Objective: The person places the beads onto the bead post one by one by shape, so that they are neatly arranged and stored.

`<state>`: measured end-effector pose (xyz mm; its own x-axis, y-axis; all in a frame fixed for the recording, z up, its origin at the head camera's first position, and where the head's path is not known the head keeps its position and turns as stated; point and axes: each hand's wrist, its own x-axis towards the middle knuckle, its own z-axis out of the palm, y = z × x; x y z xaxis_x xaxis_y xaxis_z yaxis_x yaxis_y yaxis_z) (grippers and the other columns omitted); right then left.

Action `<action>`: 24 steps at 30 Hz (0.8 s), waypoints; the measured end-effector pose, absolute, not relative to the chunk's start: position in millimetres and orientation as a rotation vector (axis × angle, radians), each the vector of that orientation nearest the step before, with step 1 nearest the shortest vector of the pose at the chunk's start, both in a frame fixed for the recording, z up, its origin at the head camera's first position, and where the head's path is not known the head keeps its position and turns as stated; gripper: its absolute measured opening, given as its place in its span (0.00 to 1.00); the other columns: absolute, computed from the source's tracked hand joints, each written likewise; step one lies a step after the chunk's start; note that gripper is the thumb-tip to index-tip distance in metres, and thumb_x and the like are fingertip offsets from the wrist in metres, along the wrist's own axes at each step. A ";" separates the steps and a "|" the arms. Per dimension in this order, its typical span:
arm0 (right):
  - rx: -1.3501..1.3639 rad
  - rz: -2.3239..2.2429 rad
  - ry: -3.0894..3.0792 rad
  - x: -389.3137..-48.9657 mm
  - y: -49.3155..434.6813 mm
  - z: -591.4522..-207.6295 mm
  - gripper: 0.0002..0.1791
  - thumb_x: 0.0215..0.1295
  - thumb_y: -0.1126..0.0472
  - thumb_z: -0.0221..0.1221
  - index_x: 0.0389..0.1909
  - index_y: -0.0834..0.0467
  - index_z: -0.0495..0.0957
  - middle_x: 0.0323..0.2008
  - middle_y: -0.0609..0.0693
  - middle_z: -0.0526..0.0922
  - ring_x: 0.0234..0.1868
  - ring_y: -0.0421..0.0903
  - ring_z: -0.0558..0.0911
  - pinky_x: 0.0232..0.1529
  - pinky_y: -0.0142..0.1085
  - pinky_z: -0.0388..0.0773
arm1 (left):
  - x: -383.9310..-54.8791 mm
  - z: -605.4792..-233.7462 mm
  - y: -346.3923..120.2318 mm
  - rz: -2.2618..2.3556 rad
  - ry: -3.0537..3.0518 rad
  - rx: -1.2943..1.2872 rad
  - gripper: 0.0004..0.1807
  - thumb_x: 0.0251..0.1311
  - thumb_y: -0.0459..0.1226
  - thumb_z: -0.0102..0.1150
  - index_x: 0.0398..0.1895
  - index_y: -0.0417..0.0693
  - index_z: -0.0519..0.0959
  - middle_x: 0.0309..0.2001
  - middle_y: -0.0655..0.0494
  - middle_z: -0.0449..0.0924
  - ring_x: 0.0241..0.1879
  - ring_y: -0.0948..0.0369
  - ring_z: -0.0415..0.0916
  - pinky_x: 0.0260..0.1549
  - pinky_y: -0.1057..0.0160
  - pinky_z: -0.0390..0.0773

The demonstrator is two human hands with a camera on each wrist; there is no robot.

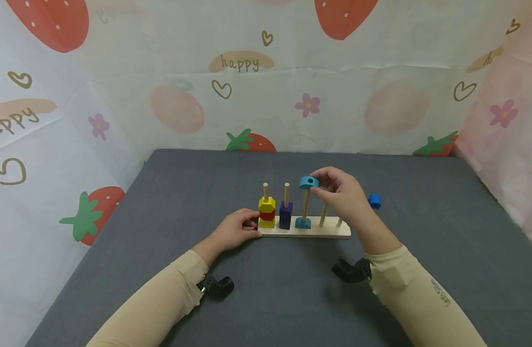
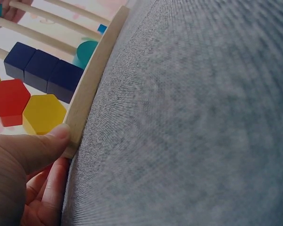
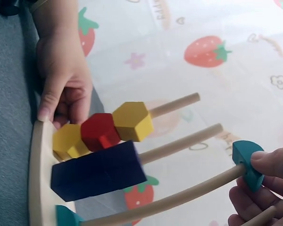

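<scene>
My right hand [image 1: 341, 193] pinches a teal half-round block [image 1: 308, 182] between thumb and fingers. The block is at the top of the third peg [image 1: 306, 206], its hole right at the peg's tip. My left hand [image 1: 237, 229] grips the left end of the wooden peg base [image 1: 305, 233], thumb on its front edge. Yellow and red hexagonal blocks [image 3: 101, 132] are stacked on the first peg, beside that hand. Navy square blocks [image 2: 41, 69] fill the lower part of the second peg. Another teal half-round block [image 1: 303, 223] sits at the bottom of the third.
A blue block [image 1: 374, 200] lies on the grey tabletop [image 1: 266, 299], right of the base. The fourth peg [image 1: 323, 215] and a fifth peg [image 1: 339, 222] stand bare below my right hand. A printed cloth [image 1: 266, 111] hangs behind the table.
</scene>
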<state>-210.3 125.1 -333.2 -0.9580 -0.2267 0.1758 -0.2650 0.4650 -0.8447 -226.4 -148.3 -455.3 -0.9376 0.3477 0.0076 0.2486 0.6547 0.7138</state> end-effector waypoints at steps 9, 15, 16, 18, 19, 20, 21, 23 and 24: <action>0.370 1.693 -2.616 -211.8 121.9 -349.4 0.16 0.60 0.62 0.59 0.49 0.57 0.71 0.40 0.52 0.73 0.36 0.48 0.71 0.37 0.37 0.71 | -226.1 -454.6 -147.8 1.165 2.735 0.502 0.28 0.49 0.38 0.68 0.55 0.44 0.74 0.48 0.55 0.74 0.41 0.64 0.74 0.41 0.68 0.76; 0.251 1.836 -2.566 -211.1 118.2 -359.6 0.27 0.59 0.65 0.60 0.58 0.56 0.62 0.46 0.54 0.72 0.44 0.49 0.74 0.48 0.41 0.73 | -226.1 -454.9 -148.4 1.164 2.734 0.504 0.28 0.49 0.38 0.68 0.55 0.44 0.74 0.48 0.55 0.74 0.41 0.64 0.74 0.41 0.68 0.76; 0.238 1.857 -2.560 -210.9 118.0 -361.6 0.28 0.59 0.65 0.60 0.59 0.56 0.60 0.47 0.54 0.72 0.45 0.49 0.74 0.49 0.42 0.72 | -226.0 -454.8 -148.4 1.166 2.731 0.503 0.28 0.49 0.38 0.68 0.55 0.44 0.74 0.48 0.55 0.74 0.41 0.64 0.74 0.41 0.68 0.76; 0.227 1.890 -2.546 -210.5 117.7 -365.9 0.30 0.59 0.66 0.59 0.60 0.57 0.58 0.47 0.55 0.72 0.47 0.50 0.73 0.51 0.42 0.71 | -225.9 -454.6 -148.5 1.165 2.731 0.500 0.28 0.49 0.38 0.68 0.56 0.44 0.74 0.48 0.55 0.74 0.41 0.64 0.74 0.41 0.68 0.76; 0.220 1.896 -2.547 -210.5 117.6 -368.2 0.30 0.59 0.66 0.59 0.61 0.57 0.58 0.47 0.56 0.72 0.47 0.50 0.73 0.52 0.43 0.71 | -225.8 -454.3 -148.5 1.164 2.731 0.499 0.28 0.49 0.38 0.68 0.56 0.44 0.74 0.48 0.55 0.74 0.41 0.64 0.74 0.42 0.67 0.76; 0.215 1.895 -2.554 -210.8 117.5 -370.5 0.30 0.60 0.65 0.59 0.61 0.58 0.57 0.47 0.56 0.72 0.47 0.50 0.73 0.52 0.43 0.71 | -225.6 -453.9 -148.5 1.163 2.730 0.501 0.28 0.49 0.38 0.68 0.56 0.44 0.74 0.48 0.55 0.74 0.41 0.64 0.74 0.42 0.67 0.76; 0.213 1.897 -2.559 -211.1 117.4 -372.8 0.30 0.60 0.65 0.59 0.61 0.59 0.57 0.47 0.57 0.72 0.48 0.51 0.73 0.53 0.43 0.71 | -225.4 -453.7 -148.5 1.163 2.730 0.503 0.28 0.49 0.38 0.67 0.56 0.44 0.74 0.48 0.55 0.74 0.41 0.64 0.74 0.42 0.67 0.76; 0.204 1.895 -2.578 -211.5 117.2 -377.7 0.29 0.60 0.65 0.59 0.60 0.60 0.59 0.48 0.58 0.72 0.48 0.51 0.73 0.52 0.43 0.71 | -225.1 -453.1 -148.5 1.160 2.731 0.506 0.28 0.49 0.38 0.67 0.56 0.44 0.74 0.48 0.55 0.74 0.41 0.64 0.74 0.42 0.67 0.76; 0.191 1.888 -2.594 -211.7 117.0 -380.0 0.27 0.60 0.65 0.59 0.58 0.60 0.60 0.48 0.58 0.72 0.48 0.51 0.73 0.52 0.43 0.71 | -225.0 -452.8 -148.4 1.159 2.731 0.508 0.28 0.49 0.38 0.67 0.56 0.44 0.74 0.48 0.55 0.74 0.41 0.64 0.74 0.42 0.67 0.76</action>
<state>-211.7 117.0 -380.0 -0.9903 -0.1381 0.0114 -0.0533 0.3039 -0.9512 -225.0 -148.4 -452.8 -0.9345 0.3558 0.0098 0.2543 0.6481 0.7179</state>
